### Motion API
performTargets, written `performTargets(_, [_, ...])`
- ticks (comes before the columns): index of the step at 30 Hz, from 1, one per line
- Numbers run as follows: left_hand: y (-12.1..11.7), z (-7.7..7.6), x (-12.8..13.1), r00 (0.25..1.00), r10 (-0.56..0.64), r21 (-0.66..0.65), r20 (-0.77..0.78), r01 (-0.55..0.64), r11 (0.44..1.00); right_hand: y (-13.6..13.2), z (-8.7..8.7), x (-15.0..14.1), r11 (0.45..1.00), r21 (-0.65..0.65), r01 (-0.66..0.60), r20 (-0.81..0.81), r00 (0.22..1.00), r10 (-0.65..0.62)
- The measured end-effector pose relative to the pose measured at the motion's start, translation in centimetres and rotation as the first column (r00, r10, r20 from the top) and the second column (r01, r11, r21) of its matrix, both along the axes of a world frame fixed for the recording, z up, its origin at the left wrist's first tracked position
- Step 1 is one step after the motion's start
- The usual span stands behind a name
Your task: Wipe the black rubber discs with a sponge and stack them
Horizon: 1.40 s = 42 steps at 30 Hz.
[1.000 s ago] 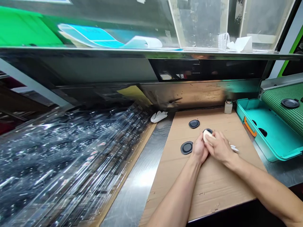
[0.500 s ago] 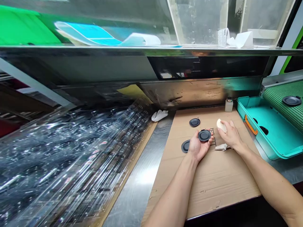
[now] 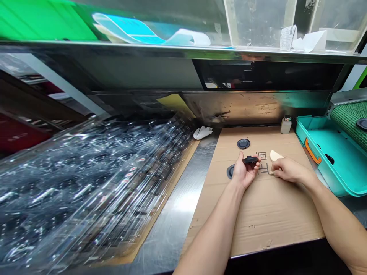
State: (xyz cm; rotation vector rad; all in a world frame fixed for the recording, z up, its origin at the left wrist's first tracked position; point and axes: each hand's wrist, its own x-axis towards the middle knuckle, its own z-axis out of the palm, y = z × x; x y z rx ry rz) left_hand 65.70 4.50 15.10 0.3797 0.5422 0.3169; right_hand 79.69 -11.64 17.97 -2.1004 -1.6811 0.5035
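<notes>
Two hands in play, and they're apart! The left hand grips one black disc, tilted nearly edge-on above the cardboard. Over to the right hand: fingertips drawn together low at the board, and whether they pinch anything, I can't tell. Just beyond them lies one cream pad. Two more on the board: a far disc lying flat, and a near disc, part-hidden behind the left hand. One bottle stands at the back edge. Out right, one teal bin, one orange handle, at least one dark piece inside, and another disc on the green belt, cut off by the frame.
</notes>
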Motion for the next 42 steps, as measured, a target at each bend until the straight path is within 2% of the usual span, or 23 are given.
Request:
performTargets(2, [-0.4, -0.1, 0.2, 1.0, 0.012, 0.087, -0.028, -0.01, 0.996, 0.5, 0.2, -0.3, 0.967, 0.225, 0.117, 0.013, 0.992, -0.123])
performTargets(4, [-1.1, -0.4, 0.6, 0.998, 0.021, 0.211, -0.056, -0.009, 0.977, 1.1, 0.3, -1.1, 0.879, 0.441, 0.182, -0.024, 0.981, -0.191])
performTargets(5, [-1.6, -0.5, 0.8, 0.997, 0.031, 0.275, -0.066, -0.012, 0.961, 1.5, 0.2, -1.7, 0.843, 0.505, 0.184, -0.04, 0.981, -0.19])
performTargets(7, [-2.6, -0.9, 1.3, 0.995, 0.066, 0.381, -0.072, -0.034, 0.924, 2.2, -0.5, -2.7, 0.824, 0.552, 0.129, -0.022, 0.99, -0.14])
performTargets(10, [-3.5, -1.4, 1.6, 0.992, 0.106, 0.499, -0.07, -0.058, 0.865, 2.8, -1.8, -3.4, 0.86, 0.507, 0.061, 0.099, 0.987, -0.129])
performTargets(12, [-3.6, -1.6, 1.5, 0.993, 0.089, 0.567, -0.082, -0.027, 0.823, 2.8, -2.4, -2.9, 0.902, 0.416, 0.112, 0.175, 0.964, -0.2])
performTargets(14, [-3.4, -1.8, 1.4, 0.992, 0.064, 0.602, -0.105, 0.013, 0.798, 2.6, -2.4, -2.3, 0.919, 0.332, 0.213, 0.213, 0.932, -0.293])
performTargets(17, [-3.2, -1.9, 1.4, 0.991, 0.057, 0.6, -0.12, 0.026, 0.8, 2.4, -1.9, -1.9, 0.882, 0.38, 0.279, 0.149, 0.922, -0.356])
performTargets(20, [-3.5, -1.9, 1.5, 0.992, 0.061, 0.614, -0.107, 0.017, 0.789, 2.5, -1.7, -2.4, 0.859, 0.491, 0.144, 0.067, 0.977, -0.203])
performTargets(22, [-3.7, -1.9, 1.5, 0.994, 0.036, 0.63, -0.101, 0.036, 0.776, 2.7, -1.9, -2.5, 0.871, 0.483, 0.086, 0.078, 0.987, -0.14])
performTargets(24, [-3.8, -1.8, 1.4, 0.994, -0.002, 0.639, -0.105, 0.069, 0.766, 2.7, -2.1, -2.4, 0.884, 0.448, 0.131, 0.083, 0.979, -0.187])
performTargets(26, [-3.8, -1.8, 1.4, 0.993, -0.023, 0.638, -0.116, 0.092, 0.764, 2.7, -2.2, -2.2, 0.869, 0.45, 0.204, 0.056, 0.965, -0.255])
performTargets(29, [-3.7, -1.9, 1.4, 0.993, -0.011, 0.637, -0.121, 0.087, 0.766, 2.9, -2.3, -2.0, 0.857, 0.482, 0.182, 0.028, 0.975, -0.223])
performTargets(32, [-3.5, -1.9, 1.2, 0.992, -0.021, 0.631, -0.122, 0.094, 0.77, 2.7, -2.0, -1.7, 0.899, 0.414, 0.142, 0.064, 0.981, -0.184])
performTargets(37, [-3.1, -0.7, 0.7, 0.991, -0.029, 0.583, -0.134, 0.102, 0.806, 1.1, -0.3, -0.5, 0.932, 0.252, 0.259, 0.068, 0.956, -0.284])
performTargets(40, [-2.8, -0.2, 0.4, 0.997, -0.018, 0.576, -0.081, 0.062, 0.815, 0.3, 0.4, 0.2, 0.902, 0.273, 0.333, 0.08, 0.927, -0.367])
performTargets(42, [-2.7, -0.3, 0.3, 0.998, -0.011, 0.585, -0.069, 0.05, 0.809, 0.2, 0.4, 0.9, 0.822, 0.386, 0.418, 0.08, 0.873, -0.481])
